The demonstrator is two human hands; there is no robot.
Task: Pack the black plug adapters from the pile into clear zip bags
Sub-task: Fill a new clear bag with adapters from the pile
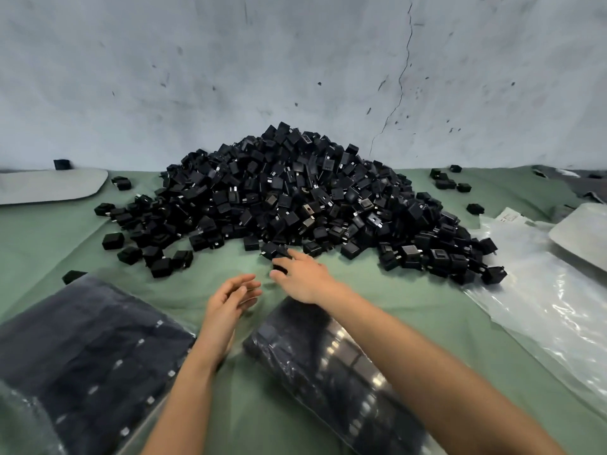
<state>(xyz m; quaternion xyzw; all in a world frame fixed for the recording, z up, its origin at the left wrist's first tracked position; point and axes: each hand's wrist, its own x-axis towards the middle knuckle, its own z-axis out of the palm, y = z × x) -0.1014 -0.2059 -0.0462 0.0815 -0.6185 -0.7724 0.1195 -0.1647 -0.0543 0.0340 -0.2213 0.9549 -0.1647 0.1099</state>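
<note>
A large pile of black plug adapters (pixel 295 198) is heaped on the green cloth (pixel 49 244) against the wall. My right hand (pixel 303 279) reaches to the pile's near edge, its fingers curled round a black adapter (pixel 280 266). My left hand (pixel 231 298) hovers just left of it, fingers relaxed and holding nothing. A clear zip bag filled with adapters (pixel 331 372) lies under my right forearm. A bigger filled bag (pixel 88 353) lies at the lower left.
A stack of flat clear bags (pixel 538 300) lies on the right. A white tray (pixel 584 238) sits at the right edge, a grey one (pixel 49 187) at the far left. Stray adapters (pixel 446 182) dot the cloth near the grey wall (pixel 295 60).
</note>
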